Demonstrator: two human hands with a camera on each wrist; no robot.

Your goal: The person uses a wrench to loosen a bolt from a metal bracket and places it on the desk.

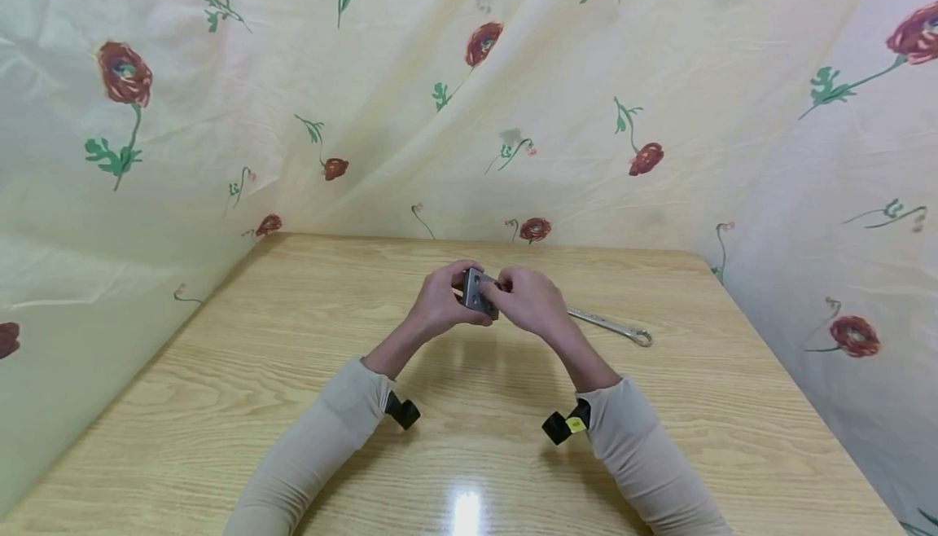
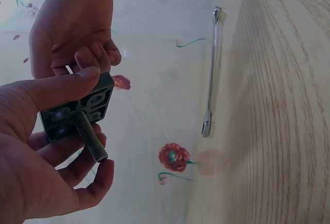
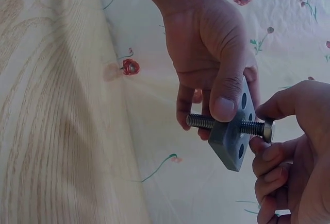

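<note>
Centrally: left hand (image 1: 440,305) fingers curled round grey plate (image 3: 234,131); right hand (image 1: 529,301) pinches bolt (image 3: 227,124) head, bolt through plate. Wrench (image 1: 608,325) on table (image 1: 256,373), 3 o'clock of hands.

We count 2 hands: left hand (image 1: 440,306) & right hand (image 1: 533,301). Betw. them, 1 grey metal plate (image 1: 478,292) w/ 1 threaded bolt (image 3: 227,124) thru it. On the 1 wooden table (image 1: 293,373): 1 wrench (image 1: 611,326). 2 wrist cams, black.
</note>
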